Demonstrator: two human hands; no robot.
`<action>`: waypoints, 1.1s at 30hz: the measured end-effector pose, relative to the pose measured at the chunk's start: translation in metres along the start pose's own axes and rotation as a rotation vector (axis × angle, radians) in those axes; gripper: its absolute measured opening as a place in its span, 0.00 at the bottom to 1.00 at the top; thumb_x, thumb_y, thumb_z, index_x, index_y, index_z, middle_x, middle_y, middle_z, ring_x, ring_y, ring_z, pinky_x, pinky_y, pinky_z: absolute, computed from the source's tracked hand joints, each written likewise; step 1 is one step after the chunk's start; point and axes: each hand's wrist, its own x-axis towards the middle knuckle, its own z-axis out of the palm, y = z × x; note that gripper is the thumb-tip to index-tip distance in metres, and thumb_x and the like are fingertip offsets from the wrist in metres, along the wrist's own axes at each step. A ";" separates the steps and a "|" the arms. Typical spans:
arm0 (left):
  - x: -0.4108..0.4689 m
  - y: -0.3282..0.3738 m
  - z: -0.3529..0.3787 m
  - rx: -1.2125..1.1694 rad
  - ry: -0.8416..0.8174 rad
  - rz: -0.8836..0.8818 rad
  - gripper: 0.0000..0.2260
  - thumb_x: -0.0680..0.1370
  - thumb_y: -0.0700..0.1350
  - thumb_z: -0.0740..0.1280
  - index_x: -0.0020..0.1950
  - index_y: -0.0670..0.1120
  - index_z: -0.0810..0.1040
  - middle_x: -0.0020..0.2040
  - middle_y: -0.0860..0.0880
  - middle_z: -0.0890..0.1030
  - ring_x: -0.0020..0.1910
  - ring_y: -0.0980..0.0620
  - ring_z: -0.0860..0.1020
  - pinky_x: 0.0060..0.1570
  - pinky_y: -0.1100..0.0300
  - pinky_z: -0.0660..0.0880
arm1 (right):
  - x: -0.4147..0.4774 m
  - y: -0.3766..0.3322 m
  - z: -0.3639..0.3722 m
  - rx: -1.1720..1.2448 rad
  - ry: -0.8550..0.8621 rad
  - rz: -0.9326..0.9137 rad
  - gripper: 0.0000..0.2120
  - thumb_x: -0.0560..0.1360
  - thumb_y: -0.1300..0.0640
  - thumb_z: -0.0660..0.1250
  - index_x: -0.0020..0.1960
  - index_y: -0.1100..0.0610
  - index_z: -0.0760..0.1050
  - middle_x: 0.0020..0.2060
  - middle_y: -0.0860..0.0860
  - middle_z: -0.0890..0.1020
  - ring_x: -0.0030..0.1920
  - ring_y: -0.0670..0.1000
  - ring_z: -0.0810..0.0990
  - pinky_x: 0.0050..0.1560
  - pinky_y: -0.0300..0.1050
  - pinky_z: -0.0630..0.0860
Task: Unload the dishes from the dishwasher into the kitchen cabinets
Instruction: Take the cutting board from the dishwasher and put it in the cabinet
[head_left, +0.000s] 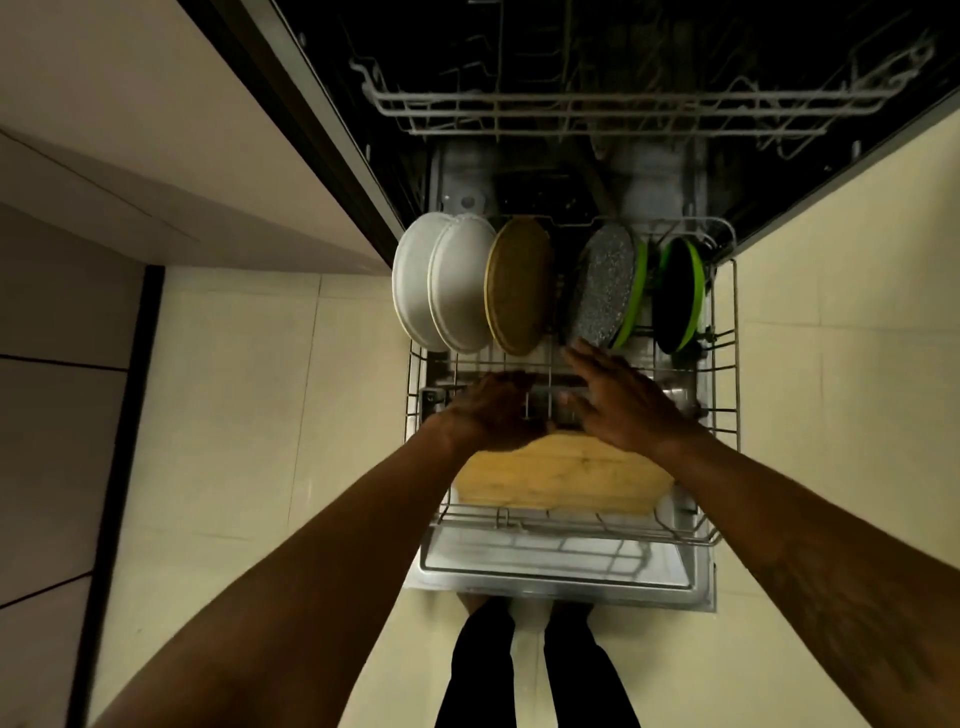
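Note:
The dishwasher's lower rack (726, 395) is pulled out over the open door (561, 590). Upright in its far row stand two white plates (441, 286), a tan plate (519, 286), a speckled grey plate with a green rim (605, 291) and a black plate with a green rim (678, 296). A wooden cutting board (561, 480) leans at the rack's near end. My left hand (493, 410) hovers over the rack's middle, fingers curled downward, blurred. Just below the speckled plate, my right hand (618, 400) is spread open and holds nothing.
The upper rack (623, 104) sits pushed into the dark dishwasher interior. Cream cabinet fronts flank the dishwasher on the left (156, 130) and the right (852, 234). Pale floor tiles (260, 441) lie on both sides of the door. My legs (535, 670) stand at the door's front edge.

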 end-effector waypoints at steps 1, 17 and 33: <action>-0.006 -0.007 0.012 -0.004 -0.043 -0.024 0.34 0.77 0.63 0.68 0.80 0.54 0.62 0.75 0.46 0.71 0.72 0.42 0.71 0.68 0.49 0.72 | -0.010 0.000 0.009 0.026 -0.068 0.036 0.32 0.81 0.43 0.60 0.81 0.52 0.55 0.80 0.50 0.55 0.78 0.56 0.59 0.75 0.53 0.62; -0.044 -0.007 0.023 -0.039 0.034 -0.089 0.15 0.80 0.40 0.66 0.66 0.50 0.78 0.59 0.46 0.80 0.53 0.47 0.79 0.51 0.50 0.79 | -0.043 -0.011 0.014 -0.082 -0.252 0.073 0.07 0.79 0.50 0.64 0.55 0.51 0.77 0.50 0.55 0.83 0.51 0.58 0.80 0.47 0.47 0.75; -0.212 0.068 -0.170 -0.115 0.372 0.011 0.12 0.78 0.58 0.69 0.57 0.54 0.84 0.51 0.53 0.85 0.50 0.52 0.81 0.49 0.55 0.77 | -0.141 -0.122 -0.195 0.029 0.113 -0.135 0.11 0.80 0.51 0.65 0.59 0.51 0.80 0.49 0.50 0.83 0.48 0.52 0.80 0.47 0.45 0.73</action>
